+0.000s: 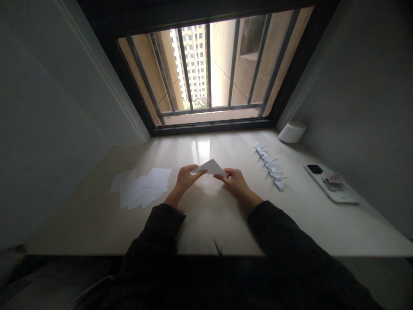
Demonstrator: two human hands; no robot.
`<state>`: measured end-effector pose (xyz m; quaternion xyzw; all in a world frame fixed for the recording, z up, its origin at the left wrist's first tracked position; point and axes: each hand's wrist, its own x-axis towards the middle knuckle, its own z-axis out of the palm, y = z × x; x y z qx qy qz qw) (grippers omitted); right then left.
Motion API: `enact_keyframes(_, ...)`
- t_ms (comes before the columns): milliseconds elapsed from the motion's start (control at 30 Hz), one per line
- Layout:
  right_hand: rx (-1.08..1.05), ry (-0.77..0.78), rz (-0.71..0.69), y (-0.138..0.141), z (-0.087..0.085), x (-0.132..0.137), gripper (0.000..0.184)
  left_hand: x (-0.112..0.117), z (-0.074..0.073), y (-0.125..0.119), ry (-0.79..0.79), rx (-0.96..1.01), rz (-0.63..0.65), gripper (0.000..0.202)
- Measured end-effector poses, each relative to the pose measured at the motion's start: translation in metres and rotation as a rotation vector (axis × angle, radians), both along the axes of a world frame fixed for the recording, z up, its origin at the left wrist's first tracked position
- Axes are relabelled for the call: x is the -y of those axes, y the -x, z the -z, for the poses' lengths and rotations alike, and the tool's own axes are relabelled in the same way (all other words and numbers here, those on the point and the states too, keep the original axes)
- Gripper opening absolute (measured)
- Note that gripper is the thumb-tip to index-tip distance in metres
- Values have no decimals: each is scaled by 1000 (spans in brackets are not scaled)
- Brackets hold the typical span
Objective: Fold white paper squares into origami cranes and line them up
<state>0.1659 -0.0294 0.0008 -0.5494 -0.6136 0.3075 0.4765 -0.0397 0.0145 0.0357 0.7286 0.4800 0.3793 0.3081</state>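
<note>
**White paper triangle (pixel 210 166) held just above the table (pixel 206 224)**

Its lower corners are pinched by the left hand (pixel 185 179) and the right hand (pixel 236 181), fingertips pressed on it. Nearby, loose sheets (pixel 140 189) lie left; folded figures (pixel 269 167) and a phone (pixel 332 189) lie right, well apart

Daylight came through the barred window (pixel 206 69) alone; the room stayed dim, glare streaked the sill (pixel 201 150) (edges bent by wide-angle distortion).

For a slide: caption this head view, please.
Left hand and right hand pinch a folded white paper triangle over the table, loose sheets left, folded paper figures right.
</note>
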Motion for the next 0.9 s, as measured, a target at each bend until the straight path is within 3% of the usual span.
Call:
enact_keyframes(167,-267,97,-3,3,6,-5,35,-1,12,-13,151,337,29,34)
enact_keyframes(300,-368,105,-54,6,4,-4,32,5,22,-25,267,345,125,30)
enact_keyframes(433,-393,109,-118,6,-1,-2,34,9,26,-30,298,398,124,27)
enact_keyframes(733,-438,121,-146,11,2,-5,31,12,20,-30,255,459,54,27)
enact_keyframes(900,-423,151,-107,13,-6,-4,30,4,19,-22,233,494,-134,31)
